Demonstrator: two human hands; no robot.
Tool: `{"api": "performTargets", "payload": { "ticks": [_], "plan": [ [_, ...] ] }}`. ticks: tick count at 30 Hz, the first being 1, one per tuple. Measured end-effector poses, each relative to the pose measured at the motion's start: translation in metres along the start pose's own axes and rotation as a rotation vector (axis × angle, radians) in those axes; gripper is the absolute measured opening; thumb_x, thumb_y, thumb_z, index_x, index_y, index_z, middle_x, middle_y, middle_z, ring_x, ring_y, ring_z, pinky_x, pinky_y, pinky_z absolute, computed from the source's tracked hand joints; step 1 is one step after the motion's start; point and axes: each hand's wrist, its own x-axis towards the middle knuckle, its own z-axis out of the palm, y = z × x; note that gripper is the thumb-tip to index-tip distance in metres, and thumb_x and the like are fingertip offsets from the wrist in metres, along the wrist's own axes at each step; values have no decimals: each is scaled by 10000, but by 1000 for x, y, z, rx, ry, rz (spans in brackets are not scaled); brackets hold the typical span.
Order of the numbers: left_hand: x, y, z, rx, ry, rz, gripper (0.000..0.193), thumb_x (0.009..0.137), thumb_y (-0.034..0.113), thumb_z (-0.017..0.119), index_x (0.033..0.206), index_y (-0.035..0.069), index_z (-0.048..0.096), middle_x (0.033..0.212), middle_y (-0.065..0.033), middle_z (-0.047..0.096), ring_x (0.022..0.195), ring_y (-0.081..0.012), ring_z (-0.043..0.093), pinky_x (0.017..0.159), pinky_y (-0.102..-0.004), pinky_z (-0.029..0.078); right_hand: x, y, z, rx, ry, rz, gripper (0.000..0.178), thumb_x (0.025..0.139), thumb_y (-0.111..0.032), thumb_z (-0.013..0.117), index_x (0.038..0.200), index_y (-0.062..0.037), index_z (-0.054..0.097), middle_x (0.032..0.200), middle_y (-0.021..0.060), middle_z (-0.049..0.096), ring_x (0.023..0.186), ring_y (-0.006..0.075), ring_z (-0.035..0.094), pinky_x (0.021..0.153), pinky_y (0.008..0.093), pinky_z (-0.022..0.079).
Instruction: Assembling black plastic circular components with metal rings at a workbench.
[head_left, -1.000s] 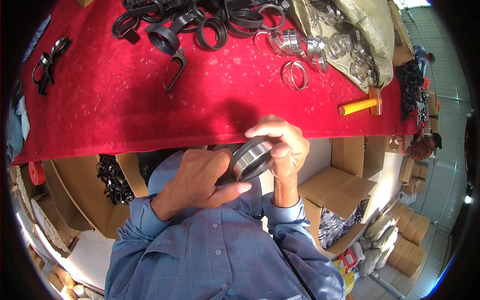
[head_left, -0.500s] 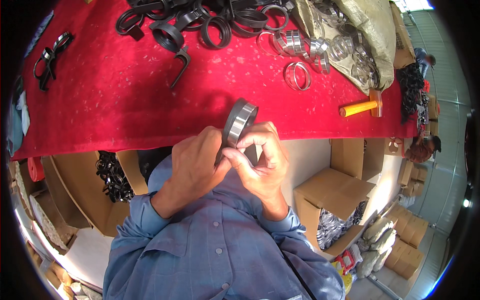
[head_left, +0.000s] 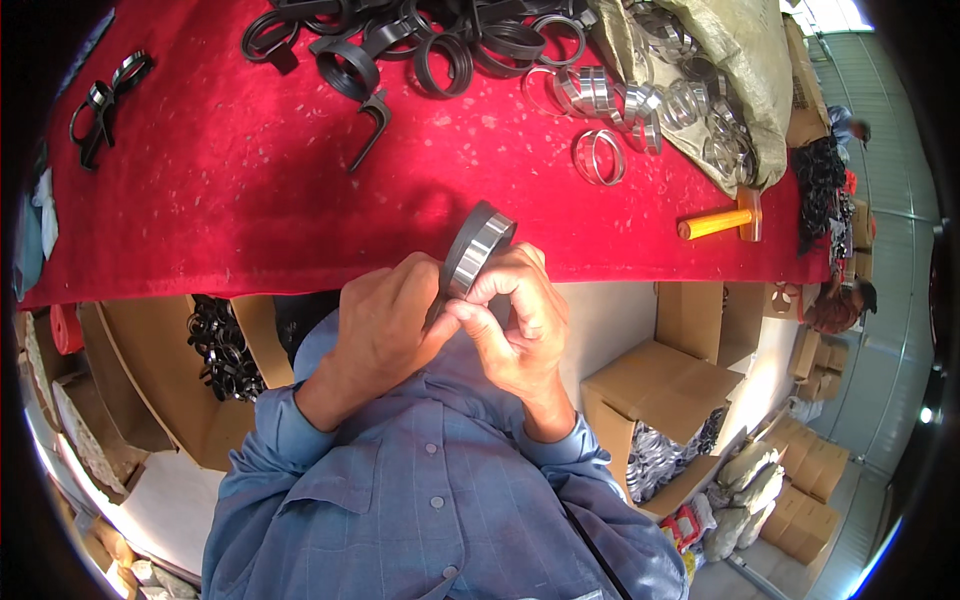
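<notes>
Head view: nearest the lens, a blue buttoned shirt (head_left: 430, 500) fills the lower centre, w/ both forearms rising from it. The left hand (head_left: 385, 325) and right hand (head_left: 520, 320) are pressed together just in front of the chest, both closed on one ring (head_left: 475, 250), a dark band w/ a shiny metal liner inside. The ring is held on edge, tilted, above the fingers and over the near edge of the counter (head_left: 250, 200). It is pinched from the left by the left hand's fingers; the right thumb is laid against its lower rim.

Below the counter edge, open cardboard boxes are seen: one at left w/ black clips (head_left: 220, 350), one at right w/ silvery parts (head_left: 665, 445).

The counter is covered w/ red cloth. Mid-way across, a single black clamp (head_left: 370, 125) lies alone, and a pair of metal rings (head_left: 598, 157) sits to the right. An orange-handled mallet (head_left: 720, 222) rests near the right edge. A small black clip pair (head_left: 105, 95) is seen far left.

Farthest off, a heap of black rings (head_left: 420, 40) is spread along the back, w/ loose metal rings (head_left: 640, 95) spilling from a grey-green sack (head_left: 740, 70) at top right.
</notes>
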Motion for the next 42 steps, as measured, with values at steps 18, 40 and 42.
{"api": "performTargets", "payload": {
  "ticks": [18,40,42],
  "plan": [
    [0,-1,-7,-156,0,-27,396,693,254,874,839,63,560,700,-83,603,552,-270,596,503,-372,447,-6,-1,-4,194,272,26,398,917,-265,735,1111,27,546,1032,148,572,886,185,557,808,339,472],
    [-3,10,-2,-262,64,47,413,715,293,875,898,52,595,703,-72,621,514,-217,578,472,-323,423,2,7,-13,390,128,351,523,1061,-437,442,1163,33,647,964,87,650,878,151,613,754,257,466],
    [-1,11,-3,-277,84,16,403,719,278,874,909,55,597,693,-69,614,513,-215,573,476,-321,424,1,6,-10,302,226,383,428,1055,-353,501,1166,37,638,975,94,648,895,158,620,767,271,476]
  ]
}}
